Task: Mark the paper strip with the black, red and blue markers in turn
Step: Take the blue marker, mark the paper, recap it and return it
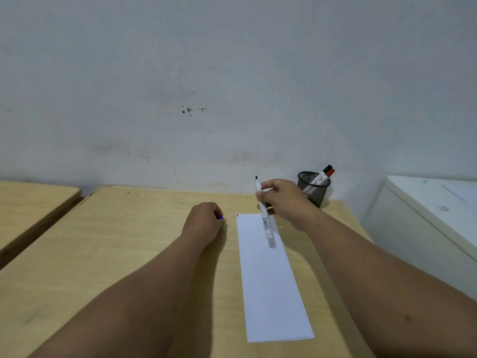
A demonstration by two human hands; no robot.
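Note:
A long white paper strip (271, 280) lies on the wooden table (116, 241), with a small red mark at its far left corner. My right hand (286, 202) holds an uncapped white-barrelled marker (264, 215) above the strip's far end, dark tip pointing up and away. My left hand (204, 223) rests on the table left of the strip, fingers curled around a small blue cap (221, 217). A black mesh pen cup (313, 188) behind my right hand holds the black and red markers (325, 174).
A second wooden table (31, 202) stands to the left across a gap. A white cabinet (433, 215) sits to the right of the table. The wall runs right behind the table's far edge.

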